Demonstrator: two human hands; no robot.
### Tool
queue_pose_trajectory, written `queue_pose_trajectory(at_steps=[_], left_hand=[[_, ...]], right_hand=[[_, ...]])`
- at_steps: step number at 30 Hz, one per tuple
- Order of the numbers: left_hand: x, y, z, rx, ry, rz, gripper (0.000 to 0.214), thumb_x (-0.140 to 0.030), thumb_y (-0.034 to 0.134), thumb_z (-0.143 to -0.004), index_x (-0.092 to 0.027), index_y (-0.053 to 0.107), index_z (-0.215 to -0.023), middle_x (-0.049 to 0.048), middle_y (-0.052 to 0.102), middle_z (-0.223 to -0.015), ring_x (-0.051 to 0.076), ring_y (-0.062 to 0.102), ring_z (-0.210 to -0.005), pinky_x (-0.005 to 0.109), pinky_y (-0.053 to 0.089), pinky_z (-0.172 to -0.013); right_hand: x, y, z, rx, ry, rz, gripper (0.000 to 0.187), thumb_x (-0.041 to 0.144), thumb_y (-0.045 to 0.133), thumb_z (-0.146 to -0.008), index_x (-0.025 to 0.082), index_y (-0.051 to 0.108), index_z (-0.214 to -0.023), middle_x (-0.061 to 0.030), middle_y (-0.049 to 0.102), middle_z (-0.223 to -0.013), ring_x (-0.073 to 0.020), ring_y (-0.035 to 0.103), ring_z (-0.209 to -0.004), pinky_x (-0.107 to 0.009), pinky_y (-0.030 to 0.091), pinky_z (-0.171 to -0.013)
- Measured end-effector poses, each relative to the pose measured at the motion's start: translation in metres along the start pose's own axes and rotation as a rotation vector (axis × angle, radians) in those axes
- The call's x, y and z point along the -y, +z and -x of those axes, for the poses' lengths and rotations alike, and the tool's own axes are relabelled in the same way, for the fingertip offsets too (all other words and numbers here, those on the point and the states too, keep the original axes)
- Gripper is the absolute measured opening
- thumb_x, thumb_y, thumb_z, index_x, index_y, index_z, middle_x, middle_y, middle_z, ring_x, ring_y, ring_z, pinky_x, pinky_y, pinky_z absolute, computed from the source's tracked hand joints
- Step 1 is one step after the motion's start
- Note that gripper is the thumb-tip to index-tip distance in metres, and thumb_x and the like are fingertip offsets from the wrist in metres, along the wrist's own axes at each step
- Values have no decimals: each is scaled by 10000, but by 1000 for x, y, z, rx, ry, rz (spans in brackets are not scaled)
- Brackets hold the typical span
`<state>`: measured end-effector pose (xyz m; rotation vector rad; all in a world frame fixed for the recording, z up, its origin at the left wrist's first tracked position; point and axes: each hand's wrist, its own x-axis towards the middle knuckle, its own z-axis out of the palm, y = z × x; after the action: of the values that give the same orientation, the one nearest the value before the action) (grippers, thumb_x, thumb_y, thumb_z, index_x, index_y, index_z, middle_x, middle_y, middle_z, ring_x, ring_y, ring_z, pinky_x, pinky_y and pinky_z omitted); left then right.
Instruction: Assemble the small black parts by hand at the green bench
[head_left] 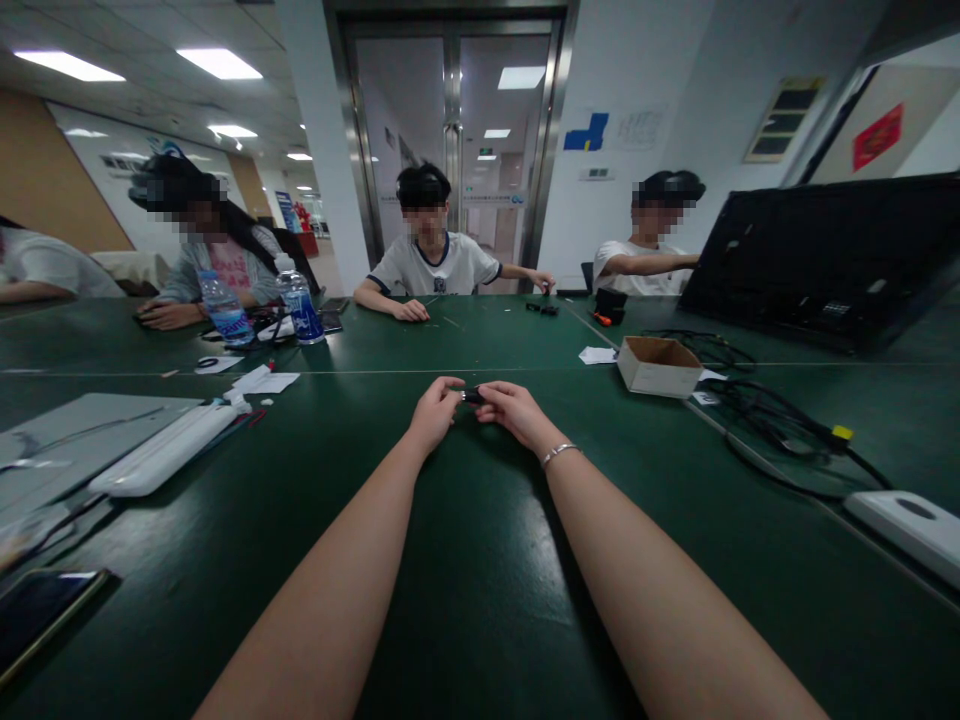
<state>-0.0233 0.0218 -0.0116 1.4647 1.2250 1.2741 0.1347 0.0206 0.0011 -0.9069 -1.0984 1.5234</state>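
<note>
A small dark object (472, 396) with a shiny metallic end spans the gap between my two hands, just above the green table (480, 560). My left hand (435, 414) pinches its metallic left end between thumb and fingers. The black right end is in my right hand (513, 412), whose fingers are closed round it and cover part of it. It is too small to tell its exact kind. A silver bracelet (561, 454) circles my right wrist.
Right of my hands are an open cardboard box (660, 368), tangled black cables (787, 430), a white power strip (907, 530) and a large black monitor (825, 260). Leftward lie a phone (45, 610), a long white device (161, 452) and water bottles (300, 305). Several people sit opposite.
</note>
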Motion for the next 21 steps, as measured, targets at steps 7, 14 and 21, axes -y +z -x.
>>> queue_pose_trajectory(at_steps=[7, 14, 21], left_hand=[[0, 1, -1, -23, -36, -38, 227, -259, 479, -819, -180, 619, -979, -20, 512, -607, 109, 469, -520, 203, 346, -475], [-3, 2, 0, -6, -6, -28, 227, -253, 455, -839, -172, 613, -981, -9, 520, -643, 105, 469, -541, 194, 346, -480], [-8, 3, 2, -12, -43, -10, 248, -230, 440, -832, -167, 602, -1008, -14, 515, -632, 99, 446, -509, 191, 351, -471]], right_hand=[[-1, -1, 0, 10, -11, 4, 66, 44, 610, -875, 92, 647, -849, -78, 676, -737, -98, 621, -517, -165, 555, -505], [-2, -1, -1, 7, -16, 1, 75, 42, 606, -878, 92, 644, -837, -69, 665, -699, -99, 617, -506, -167, 552, -497], [-2, -2, -2, 13, -21, -14, 49, 67, 652, -853, 101, 646, -819, -65, 667, -704, -100, 615, -503, -172, 550, -497]])
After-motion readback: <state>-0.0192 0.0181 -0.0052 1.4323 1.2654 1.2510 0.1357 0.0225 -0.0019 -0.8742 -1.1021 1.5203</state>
